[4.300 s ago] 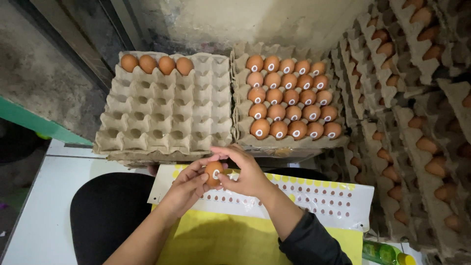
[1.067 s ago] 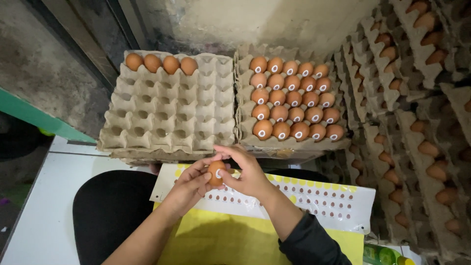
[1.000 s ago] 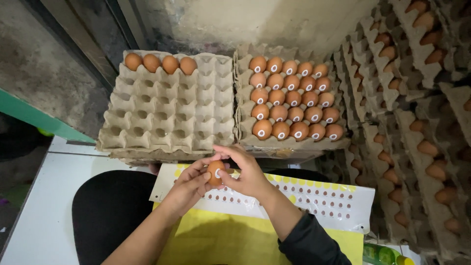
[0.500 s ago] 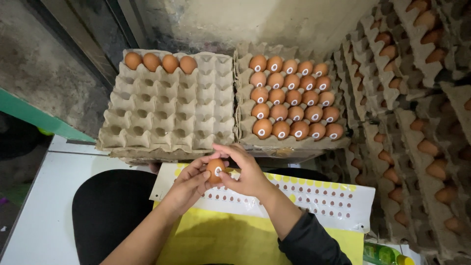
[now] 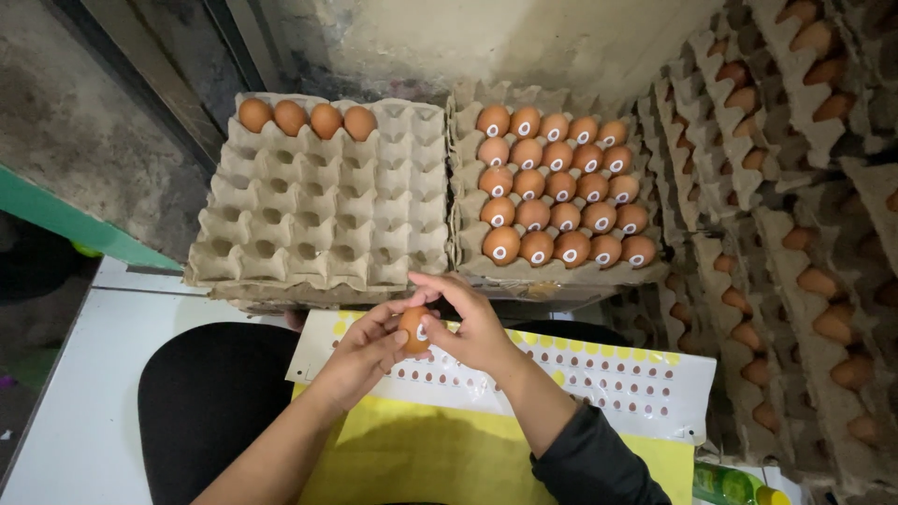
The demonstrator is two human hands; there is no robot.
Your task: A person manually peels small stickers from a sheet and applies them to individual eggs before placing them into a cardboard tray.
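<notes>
I hold a brown egg between both hands: my left hand cups it from the left and below, fingers curled around its shell, while my right hand presses thumb and fingertips against its right side, where a small round white sticker shows. The egg stands roughly upright, long axis pointing away from me toward the trays. I take the sticker sheet across my lap as the landmark: the egg hovers just above its far left edge. Beyond the sheet on the right sits the full tray of stickered eggs, its near row closest to my right hand. Beyond the sheet on the left sits the nearly empty pulp tray, with only four plain eggs in its far row; its near cups lie just ahead of my left hand. Stacked egg trays rise to the sheet's right.
</notes>
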